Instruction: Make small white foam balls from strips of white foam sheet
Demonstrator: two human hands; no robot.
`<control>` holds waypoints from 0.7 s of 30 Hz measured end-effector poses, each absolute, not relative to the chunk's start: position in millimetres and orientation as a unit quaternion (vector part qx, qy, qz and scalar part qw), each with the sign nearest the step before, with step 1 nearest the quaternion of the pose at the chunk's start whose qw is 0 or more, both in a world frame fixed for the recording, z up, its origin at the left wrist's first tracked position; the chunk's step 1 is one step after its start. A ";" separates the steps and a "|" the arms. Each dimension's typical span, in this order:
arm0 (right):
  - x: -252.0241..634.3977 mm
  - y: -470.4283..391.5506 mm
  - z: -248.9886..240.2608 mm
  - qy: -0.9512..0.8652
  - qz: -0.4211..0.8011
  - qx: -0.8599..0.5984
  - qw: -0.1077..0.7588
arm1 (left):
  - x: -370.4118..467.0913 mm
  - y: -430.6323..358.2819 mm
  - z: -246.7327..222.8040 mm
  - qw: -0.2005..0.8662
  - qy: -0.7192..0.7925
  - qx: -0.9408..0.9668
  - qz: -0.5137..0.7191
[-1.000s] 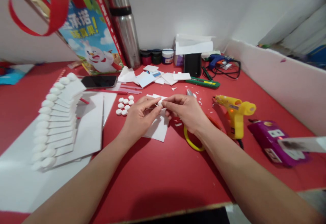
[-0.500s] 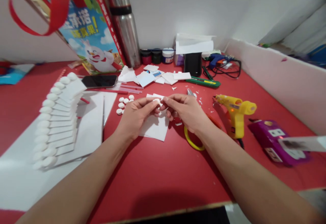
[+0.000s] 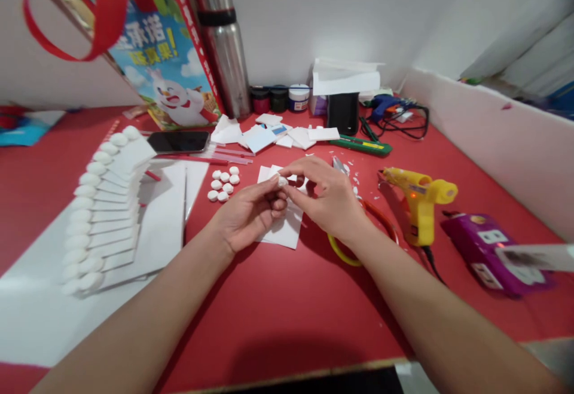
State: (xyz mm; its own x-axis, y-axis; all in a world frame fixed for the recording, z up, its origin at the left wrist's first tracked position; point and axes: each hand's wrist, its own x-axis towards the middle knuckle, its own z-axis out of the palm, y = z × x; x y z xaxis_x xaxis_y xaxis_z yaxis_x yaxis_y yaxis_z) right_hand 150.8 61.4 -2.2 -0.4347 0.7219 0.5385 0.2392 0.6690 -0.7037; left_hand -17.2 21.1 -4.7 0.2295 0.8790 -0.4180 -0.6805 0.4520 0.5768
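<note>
A small white piece (image 3: 282,182), rounded and crumpled-looking, is pinched between the fingertips of both hands. My left hand (image 3: 251,208) is turned partly palm up, its thumb and index finger on the piece. From the other side my right hand (image 3: 329,194) grips it between thumb and index finger. Beneath the hands lie white sheets (image 3: 284,232), partly covered. Left of them, several white round pieces (image 3: 223,185) sit in a cluster. A curved white stepped model (image 3: 112,226), edged with similar round pieces, stands at the left.
Behind the hands are white card scraps (image 3: 269,134), a green utility knife (image 3: 363,144) and a phone (image 3: 179,141). Yellow-handled scissors (image 3: 343,253) lie under my right forearm. A yellow glue gun (image 3: 419,199) and a purple power strip (image 3: 493,253) are at right. A steel flask (image 3: 226,53) stands behind.
My left hand has rolled palm upward, and my right hand has lifted and arched over the small white piece. Both still hold it. The view has shifted slightly.
</note>
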 end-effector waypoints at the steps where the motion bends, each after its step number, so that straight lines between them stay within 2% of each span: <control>1: 151.7 61.3 -2.4 -0.813 0.247 -0.299 0.434 | -16.1 21.0 -4.6 0.771 0.364 0.138 0.503; 10: 160.2 60.0 2.7 -0.872 0.071 -0.332 0.351 | -6.8 16.9 -8.0 0.729 0.384 0.237 0.515; 13: 165.3 62.2 10.4 -0.820 0.083 -0.432 0.366 | 1.4 12.1 -7.8 0.697 0.418 0.295 0.502; 15: 165.8 63.4 19.9 -0.771 0.136 -0.485 0.389 | 6.4 8.3 -7.8 0.662 0.459 0.375 0.459; 18: 152.6 63.5 37.0 -0.755 0.250 -0.475 0.377 | 9.9 2.0 -8.6 0.513 0.460 0.626 0.366; 21: 123.3 65.1 45.7 -0.823 0.277 -0.402 0.291 | 8.6 -3.5 -10.4 0.361 0.387 0.800 0.284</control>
State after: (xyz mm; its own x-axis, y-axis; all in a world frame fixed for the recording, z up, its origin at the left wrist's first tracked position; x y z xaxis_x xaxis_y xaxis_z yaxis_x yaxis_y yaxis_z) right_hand 123.3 65.1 45.7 -0.5080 0.8226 0.2554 0.5001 0.5231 -0.6901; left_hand 8.6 -3.5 -10.4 0.5399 0.8236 0.1738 0.4136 -0.4395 0.7974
